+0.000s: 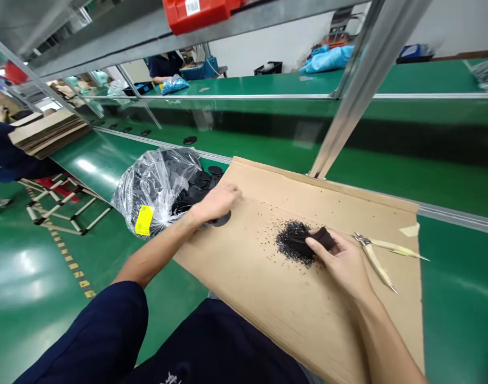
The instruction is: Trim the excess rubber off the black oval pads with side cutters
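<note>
My right hand (345,262) is closed around a dark, curved flat piece (324,238), with the thumb on top. That piece is over the right side of a heap of tiny black bits (287,242) on the brown paper sheet (244,266). My left hand (221,201) reaches over the paper's left edge, beside several loose black discs (201,180); its fingertips are blurred and I see nothing clearly in them. A clear plastic bag (156,176) full of discs lies left of it. Nippers (374,256) with pale yellow handles rest open on the paper, right of my right hand.
A slanted metal post (356,80) rises behind the paper. Beyond it runs a green conveyor belt (244,125) carrying a few discs. Overhead hangs a red bin (199,13). Cardboard sheets (47,130) are stacked at far left, near a seated person (4,144).
</note>
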`<state>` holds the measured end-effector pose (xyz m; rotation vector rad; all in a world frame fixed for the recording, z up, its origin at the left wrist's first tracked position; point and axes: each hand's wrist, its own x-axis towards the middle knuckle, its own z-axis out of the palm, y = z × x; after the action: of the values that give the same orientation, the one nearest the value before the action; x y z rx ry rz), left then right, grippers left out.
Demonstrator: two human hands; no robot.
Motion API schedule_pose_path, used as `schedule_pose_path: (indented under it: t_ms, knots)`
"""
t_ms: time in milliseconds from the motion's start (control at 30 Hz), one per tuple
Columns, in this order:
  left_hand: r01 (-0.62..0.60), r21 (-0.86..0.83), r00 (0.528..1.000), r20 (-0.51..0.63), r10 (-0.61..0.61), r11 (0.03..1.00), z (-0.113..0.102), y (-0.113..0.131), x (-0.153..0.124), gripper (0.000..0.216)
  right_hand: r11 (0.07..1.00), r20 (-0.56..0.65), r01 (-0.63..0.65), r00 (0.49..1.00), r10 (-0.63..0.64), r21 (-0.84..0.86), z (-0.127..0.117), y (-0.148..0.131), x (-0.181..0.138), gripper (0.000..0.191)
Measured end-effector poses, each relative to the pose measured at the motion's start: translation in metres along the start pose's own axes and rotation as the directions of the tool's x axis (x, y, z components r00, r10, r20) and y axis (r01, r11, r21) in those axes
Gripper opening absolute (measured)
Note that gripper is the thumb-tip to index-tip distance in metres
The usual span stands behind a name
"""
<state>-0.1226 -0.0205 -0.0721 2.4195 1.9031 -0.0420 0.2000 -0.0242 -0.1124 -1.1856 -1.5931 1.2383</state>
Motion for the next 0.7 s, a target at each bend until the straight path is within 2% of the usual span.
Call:
schedule_pose_path:
  t_ms: [100,200,233,300,333,400,433,500,600,700]
  knots:
    - [0.081,0.055,0.996,0.022,-0.082,0.995,-0.008,-0.035,-0.008,0.024,0.998,-0.071,0.005,0.997,-0.001,0.057,0.004,0.004,-0.001,0.050]
    - [0.083,0.035,0.997,-0.012,-0.083,0.996,-0.012,-0.038,-0.009,0.010,0.992,-0.088,0.012,0.996,-0.001,0.128,0.010,0.007,-0.005,0.048]
    - [0.065,-0.023,0.997,-0.051,-0.066,0.998,-0.013,-0.033,-0.009,0.005,0.989,-0.097,0.018,0.995,-0.004,0.145,0.012,0.007,-0.006,0.047]
    - [-0.046,-0.283,0.986,-0.167,-0.002,0.958,-0.012,-0.012,-0.005,0.005,0.985,-0.109,0.016,0.994,0.003,0.170,0.015,0.008,-0.010,0.047]
    - [-0.140,-0.458,0.972,-0.235,0.033,0.878,-0.009,0.002,-0.002,0.010,0.984,-0.105,0.004,0.994,0.015,0.180,0.017,0.007,-0.012,0.047]
    - [-0.314,-0.738,0.938,-0.337,0.078,0.598,-0.001,0.035,0.004,0.021,0.978,-0.073,-0.030,0.996,0.046,0.205,0.018,0.005,-0.016,0.046]
    - [-0.356,-0.809,0.930,-0.354,0.094,0.467,0.004,0.052,0.007,0.026,0.974,-0.055,-0.044,0.997,0.057,0.223,0.019,0.003,-0.017,0.047]
    - [-0.367,-0.877,0.930,-0.353,0.103,0.311,0.018,0.082,0.012,0.031,0.964,-0.024,-0.067,0.997,0.075,0.258,0.019,0.000,-0.020,0.049]
    - [-0.346,-0.905,0.938,-0.343,0.056,0.247,0.040,0.109,0.015,0.032,0.959,-0.024,-0.090,0.995,0.100,0.270,0.020,-0.005,-0.023,0.048]
    - [-0.358,-0.897,0.928,-0.372,-0.005,0.261,0.057,0.115,0.010,0.030,0.966,-0.054,-0.099,0.992,0.115,0.239,0.023,-0.005,-0.025,0.041]
